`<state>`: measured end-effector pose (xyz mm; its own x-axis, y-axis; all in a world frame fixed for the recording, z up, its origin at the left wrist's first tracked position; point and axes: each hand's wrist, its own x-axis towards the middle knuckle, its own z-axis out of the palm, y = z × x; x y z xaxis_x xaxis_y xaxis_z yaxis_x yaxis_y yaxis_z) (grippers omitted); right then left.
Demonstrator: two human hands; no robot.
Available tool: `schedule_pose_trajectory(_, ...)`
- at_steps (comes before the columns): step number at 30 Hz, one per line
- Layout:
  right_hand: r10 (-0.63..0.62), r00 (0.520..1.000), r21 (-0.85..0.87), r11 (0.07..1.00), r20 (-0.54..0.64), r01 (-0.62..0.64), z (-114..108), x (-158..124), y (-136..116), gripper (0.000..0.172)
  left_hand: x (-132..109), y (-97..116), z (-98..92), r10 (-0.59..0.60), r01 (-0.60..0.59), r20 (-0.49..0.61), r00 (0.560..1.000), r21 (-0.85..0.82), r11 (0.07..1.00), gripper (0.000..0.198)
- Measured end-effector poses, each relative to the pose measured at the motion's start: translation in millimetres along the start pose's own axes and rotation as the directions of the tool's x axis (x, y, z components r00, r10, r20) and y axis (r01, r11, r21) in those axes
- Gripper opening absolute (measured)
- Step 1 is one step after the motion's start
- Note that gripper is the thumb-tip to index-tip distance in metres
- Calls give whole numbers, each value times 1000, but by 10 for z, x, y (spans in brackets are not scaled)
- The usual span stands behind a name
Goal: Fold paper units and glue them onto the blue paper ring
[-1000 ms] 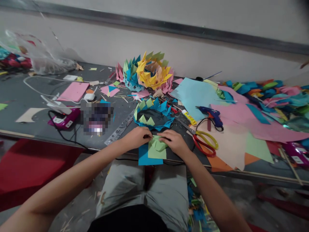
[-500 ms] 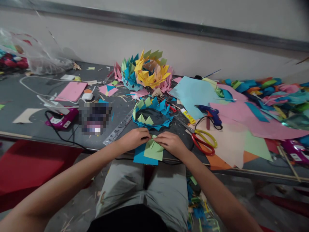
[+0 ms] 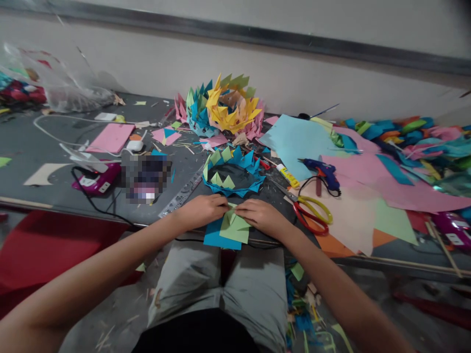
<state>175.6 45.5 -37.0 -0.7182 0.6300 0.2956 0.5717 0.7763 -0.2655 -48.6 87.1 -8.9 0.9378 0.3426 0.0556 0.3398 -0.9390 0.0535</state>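
At the table's front edge my left hand (image 3: 206,211) and my right hand (image 3: 263,216) face each other, fingers closed on the small folded top of a light green paper (image 3: 235,229). Under it lies a blue sheet (image 3: 213,236) that reaches over the edge. Just beyond my hands rests a ring of folded blue paper points (image 3: 252,184), with some light green points (image 3: 222,181) on its left and front sides. What my fingertips cover is hidden.
Right of the ring lie scissors (image 3: 312,215), a glue stick (image 3: 287,175), a blue glue gun (image 3: 324,174) and pink sheets (image 3: 362,174). To the left are a ruler (image 3: 184,191) and a purple power strip (image 3: 97,180). Folded paper rings (image 3: 230,117) stand near the wall.
The view has shifted slightly. Both hands stay nearly in place at the light green paper, my fingers having moved only a little.
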Motion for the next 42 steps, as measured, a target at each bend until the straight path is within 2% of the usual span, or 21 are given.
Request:
schedule_pose_trajectory(7, 88, 992, -108, 991, 90, -78, -76, 41, -91, 31, -80, 91, -48, -128, 127, -30, 991, -12, 992, 23)
schedule_pose_trajectory(14, 216, 973, -13, 976, 87, -216, -216, -139, -61, 28, -54, 105, -92, -203, 202, -36, 979, -33, 979, 25)
schedule_pose_trajectory(17, 249, 964, 53, 966, 90, -254, -231, -196, -20, 30, -15, 95, -109, -160, 159, -33, 987, -35, 987, 25)
schedule_pose_trajectory(20, 253, 960, 124, 955, 122, -268, -252, -178, -18, 37, 29, 84, -97, -20, 18, -46, 999, -31, 999, 24)
schedule_pose_trajectory(22, 257, 962, 106, 958, 95, -267, -260, -144, -61, 52, 50, 93, -69, 65, -65, -51, 997, -3, 998, 22)
schedule_pose_trajectory(24, 238, 971, 28, 971, 20, -239, -249, -110, -141, 62, 64, 129, -28, 90, -88, -55, 994, 40, 995, 21)
schedule_pose_trajectory(25, 214, 977, -21, 976, -20, -215, -234, -96, -188, 57, 70, 158, -5, 75, -72, -62, 995, 54, 996, 20)
schedule_pose_trajectory(27, 147, 986, -110, 982, -84, -156, -186, -80, -276, 35, 79, 226, 40, -1, 5, -86, 996, 46, 999, 20)
schedule_pose_trajectory(29, 97, 989, -166, 979, -113, -115, -126, -85, -327, 23, 87, 287, 73, -108, 108, -97, 989, -13, 994, 18)
schedule_pose_trajectory(31, 80, 990, -188, 977, -115, -101, -73, -104, -330, 21, 92, 316, 86, -202, 191, -93, 975, -116, 975, 17)
schedule_pose_trajectory(33, 87, 991, -182, 978, -98, -103, -41, -129, -302, 20, 93, 297, 83, -246, 220, -85, 965, -238, 946, 18)
schedule_pose_trajectory(38, 120, 987, -128, 983, -108, -134, -65, -141, -215, 21, 114, 123, 72, -255, 201, -63, 965, -447, 872, 15)
schedule_pose_trajectory(42, 65, 994, -197, 977, -93, -83, -87, -99, -149, 18, 157, 33, 78, -260, 196, -35, 965, -560, 805, 11)
